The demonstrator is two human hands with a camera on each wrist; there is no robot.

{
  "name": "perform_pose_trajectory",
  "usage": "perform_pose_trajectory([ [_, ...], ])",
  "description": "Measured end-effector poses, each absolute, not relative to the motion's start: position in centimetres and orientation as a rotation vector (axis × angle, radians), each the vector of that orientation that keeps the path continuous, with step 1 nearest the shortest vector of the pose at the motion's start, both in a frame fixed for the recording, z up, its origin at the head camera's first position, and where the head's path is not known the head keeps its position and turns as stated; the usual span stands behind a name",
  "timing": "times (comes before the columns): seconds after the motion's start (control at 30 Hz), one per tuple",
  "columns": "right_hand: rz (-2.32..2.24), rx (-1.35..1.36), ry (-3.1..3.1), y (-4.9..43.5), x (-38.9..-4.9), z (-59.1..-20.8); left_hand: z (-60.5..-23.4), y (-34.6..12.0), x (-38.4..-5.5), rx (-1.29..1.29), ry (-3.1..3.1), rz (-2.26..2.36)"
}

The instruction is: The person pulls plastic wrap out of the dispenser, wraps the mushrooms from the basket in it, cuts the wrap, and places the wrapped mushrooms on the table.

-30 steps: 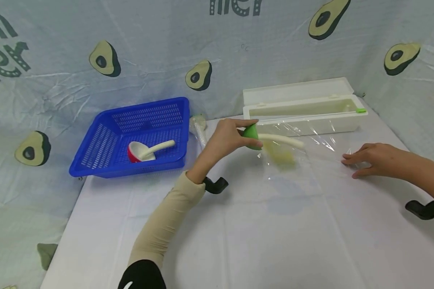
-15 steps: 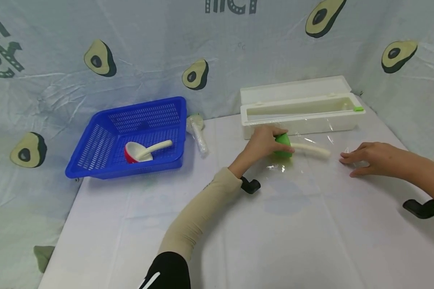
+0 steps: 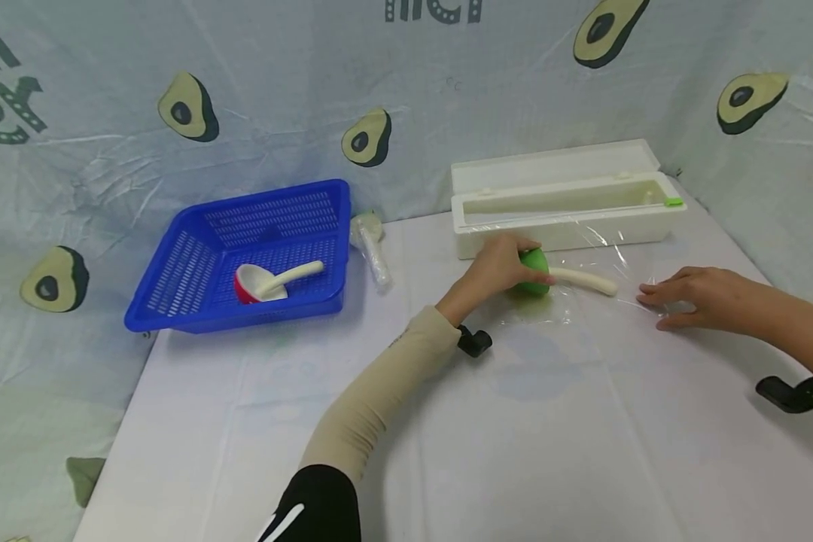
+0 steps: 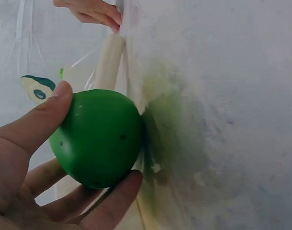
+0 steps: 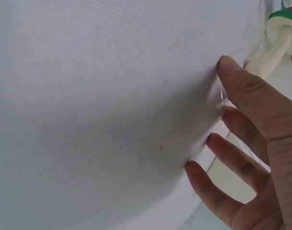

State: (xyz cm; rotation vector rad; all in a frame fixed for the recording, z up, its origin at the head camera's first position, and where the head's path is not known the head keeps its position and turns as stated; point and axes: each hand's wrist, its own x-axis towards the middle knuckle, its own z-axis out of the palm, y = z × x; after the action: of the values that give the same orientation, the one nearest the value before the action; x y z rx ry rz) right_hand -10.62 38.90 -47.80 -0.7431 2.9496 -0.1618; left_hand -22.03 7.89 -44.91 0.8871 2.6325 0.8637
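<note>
In the head view my left hand (image 3: 497,271) grips the green bowl of a ladle (image 3: 534,271), its pale handle (image 3: 586,281) pointing right. Thumb and fingers curl round the bowl (image 4: 100,139) in the left wrist view. Below the ladle lies clear cling film (image 3: 552,307), drawn out in front of a long white box (image 3: 569,233). My right hand (image 3: 698,299) rests by the film's right end, fingertips down on it. In the right wrist view the thumb (image 5: 253,88) and fingers are spread apart, a film glint between them.
On the left a blue basket (image 3: 244,322) holds a red and white ladle (image 3: 254,284). Next to it lies a film-wrapped ladle (image 3: 373,252). The white box's lid (image 3: 555,162) stands raised at the back, against the avocado-print cloth (image 3: 264,90).
My left hand has carried the green ladle to the right and lowered it onto the film. The right hand has stayed in place.
</note>
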Motion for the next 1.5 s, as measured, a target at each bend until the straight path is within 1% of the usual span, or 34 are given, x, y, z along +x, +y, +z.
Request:
perform_pose_trajectory([
  [0.27,-0.144,-0.749,2.944,38.8,-10.9,-47.6,-44.1,8.2,-21.8,0.964,2.635,0.623],
  [0.5,-0.167,-0.764,2.942,38.6,-11.0,-47.4,-43.3,7.5,-20.6,1.075,2.691,0.451],
  [0.57,-0.168,-0.759,2.947,38.6,-11.0,-47.3,-42.9,6.8,-20.1,1.198,2.718,0.319],
  [0.73,-0.157,-0.714,2.944,38.8,-10.9,-47.2,-42.4,4.7,-19.1,1.704,2.634,-0.091],
  [0.8,-0.155,-0.723,2.95,38.8,-10.8,-47.2,-42.6,3.8,-18.8,1.799,2.52,-0.149],
  [0.87,-0.157,-0.74,2.957,38.9,-10.6,-47.3,-43.2,3.0,-18.8,1.789,2.414,-0.208],
  [0.93,-0.171,-0.745,2.964,38.9,-10.4,-47.4,-44.1,2.4,-19.1,1.721,2.344,-0.224],
  [1.07,-0.183,-0.756,2.971,38.9,-10.0,-47.7,-45.5,1.6,-20.2,1.627,2.296,-0.153],
  [1.23,-0.186,-0.801,2.976,39.1,-9.8,-47.9,-45.8,1.3,-20.6,1.654,2.31,0.003],
  [1.43,-0.2,-0.871,3.038,39.0,-9.4,-48.4,-45.9,1.4,-20.3,1.719,2.382,-0.022],
  [1.5,-0.197,-0.874,3.056,39.0,-9.1,-48.5,-45.8,1.5,-20.1,1.705,2.406,-0.015],
])
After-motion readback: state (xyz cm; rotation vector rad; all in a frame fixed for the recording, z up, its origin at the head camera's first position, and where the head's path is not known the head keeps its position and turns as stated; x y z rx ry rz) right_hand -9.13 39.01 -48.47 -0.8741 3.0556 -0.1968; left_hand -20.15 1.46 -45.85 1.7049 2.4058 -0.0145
